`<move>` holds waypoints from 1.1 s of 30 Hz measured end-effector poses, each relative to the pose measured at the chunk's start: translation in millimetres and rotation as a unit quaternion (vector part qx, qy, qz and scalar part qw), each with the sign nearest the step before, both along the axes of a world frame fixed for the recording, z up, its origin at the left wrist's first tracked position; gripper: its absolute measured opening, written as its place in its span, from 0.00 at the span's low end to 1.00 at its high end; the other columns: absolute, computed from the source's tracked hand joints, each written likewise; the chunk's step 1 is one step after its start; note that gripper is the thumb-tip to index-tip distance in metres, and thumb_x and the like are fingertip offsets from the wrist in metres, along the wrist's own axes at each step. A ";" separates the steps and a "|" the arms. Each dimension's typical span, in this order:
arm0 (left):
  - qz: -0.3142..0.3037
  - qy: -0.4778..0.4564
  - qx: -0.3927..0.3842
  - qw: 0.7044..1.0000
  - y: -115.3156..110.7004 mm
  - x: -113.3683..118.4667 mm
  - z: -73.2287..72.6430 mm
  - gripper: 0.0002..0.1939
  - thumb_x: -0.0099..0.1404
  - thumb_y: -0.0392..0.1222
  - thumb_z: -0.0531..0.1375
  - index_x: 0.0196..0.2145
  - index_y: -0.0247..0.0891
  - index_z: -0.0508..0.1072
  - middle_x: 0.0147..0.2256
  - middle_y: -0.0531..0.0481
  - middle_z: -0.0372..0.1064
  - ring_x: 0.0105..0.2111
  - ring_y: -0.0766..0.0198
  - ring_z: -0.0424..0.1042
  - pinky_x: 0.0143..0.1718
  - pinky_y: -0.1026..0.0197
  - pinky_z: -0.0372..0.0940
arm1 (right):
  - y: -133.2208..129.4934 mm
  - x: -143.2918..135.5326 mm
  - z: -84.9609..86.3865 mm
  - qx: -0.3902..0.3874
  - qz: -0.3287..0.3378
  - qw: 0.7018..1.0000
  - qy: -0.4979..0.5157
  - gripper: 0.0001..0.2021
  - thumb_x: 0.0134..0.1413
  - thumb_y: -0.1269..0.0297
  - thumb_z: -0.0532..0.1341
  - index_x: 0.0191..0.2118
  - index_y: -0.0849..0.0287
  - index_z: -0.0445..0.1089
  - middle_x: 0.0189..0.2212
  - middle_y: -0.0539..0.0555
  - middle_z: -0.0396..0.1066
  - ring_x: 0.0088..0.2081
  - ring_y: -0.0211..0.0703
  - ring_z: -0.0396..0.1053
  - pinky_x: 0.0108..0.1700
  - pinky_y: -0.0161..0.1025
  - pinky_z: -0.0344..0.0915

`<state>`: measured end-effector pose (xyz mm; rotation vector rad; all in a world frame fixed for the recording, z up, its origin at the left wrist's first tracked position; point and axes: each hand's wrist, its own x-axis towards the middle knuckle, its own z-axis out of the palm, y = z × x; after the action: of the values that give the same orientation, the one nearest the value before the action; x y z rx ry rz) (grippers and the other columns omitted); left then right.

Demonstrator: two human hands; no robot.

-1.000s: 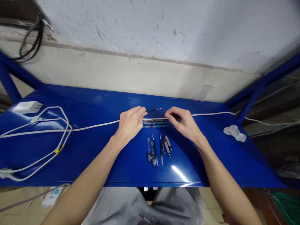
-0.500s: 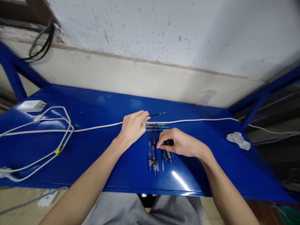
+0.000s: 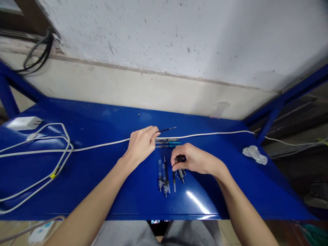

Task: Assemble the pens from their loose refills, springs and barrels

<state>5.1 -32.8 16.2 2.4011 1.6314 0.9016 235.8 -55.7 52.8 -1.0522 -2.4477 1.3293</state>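
My left hand is closed on a dark pen refill, its tip pointing right. Below that tip, several pens, one with a teal end, lie side by side along a white cable. My right hand is closed, with its fingertips pinched over a small dark item I cannot make out. Beneath it lie a grey-gripped pen part and a refill. Left of these are clear pen barrels and another dark refill.
The blue table meets a wall behind. A white cable crosses it, looping at the left near a white adapter. Crumpled white plastic lies right. Blue frame bars rise at both sides.
The camera view has shifted slightly, moving the scene left and down in the picture. The fingers of my right hand have moved slightly. My left hand still holds the refill.
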 end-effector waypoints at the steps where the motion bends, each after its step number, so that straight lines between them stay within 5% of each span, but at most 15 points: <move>1: -0.001 0.001 -0.001 1.000 0.1 -0.1 -0.2 0.11 0.73 0.39 0.54 0.34 0.41 0.74 0.31 0.53 0.74 0.31 0.62 0.72 0.30 0.61 0.52 | 0.4 0.7 -0.8 0.005 0.000 1.000 -0.005 0.06 0.56 0.63 0.72 0.34 0.59 0.79 0.31 0.50 0.77 0.31 0.38 0.72 0.35 0.34 0.64; 16: -0.011 0.001 -0.010 1.000 -0.2 0.9 -0.7 0.12 0.74 0.39 0.53 0.33 0.41 0.73 0.30 0.53 0.73 0.30 0.63 0.71 0.30 0.61 0.52 | 1.4 6.9 -2.9 0.016 0.012 0.999 -0.050 0.05 0.58 0.61 0.71 0.37 0.55 0.83 0.33 0.51 0.80 0.31 0.37 0.73 0.34 0.33 0.61; 24: -0.015 0.016 -0.019 1.000 1.5 0.3 -0.5 0.14 0.75 0.40 0.52 0.34 0.40 0.73 0.32 0.51 0.74 0.32 0.61 0.73 0.30 0.61 0.53 | 0.0 5.1 2.0 0.039 -0.025 0.999 0.006 0.17 0.68 0.53 0.61 0.36 0.61 0.80 0.30 0.54 0.78 0.30 0.39 0.71 0.35 0.35 0.63; 29: -0.022 0.024 -0.012 0.999 3.6 -1.6 -1.5 0.13 0.75 0.40 0.52 0.34 0.40 0.73 0.32 0.50 0.74 0.31 0.62 0.72 0.30 0.61 0.53 | 3.7 0.7 10.0 0.061 -0.120 0.990 0.038 0.18 0.72 0.55 0.55 0.36 0.61 0.74 0.25 0.49 0.72 0.26 0.36 0.66 0.33 0.34 0.61; 33: -0.044 0.013 0.008 0.999 3.3 -1.6 -2.7 0.14 0.76 0.40 0.52 0.34 0.39 0.73 0.32 0.50 0.73 0.31 0.63 0.72 0.31 0.62 0.54 | 2.5 9.7 7.5 -0.006 -0.181 0.983 0.004 0.14 0.72 0.57 0.52 0.39 0.58 0.69 0.20 0.45 0.66 0.18 0.35 0.64 0.25 0.32 0.58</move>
<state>3.5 -29.5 13.5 2.4841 1.5206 0.8758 245.5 -53.2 60.3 -1.4082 -2.1092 1.2241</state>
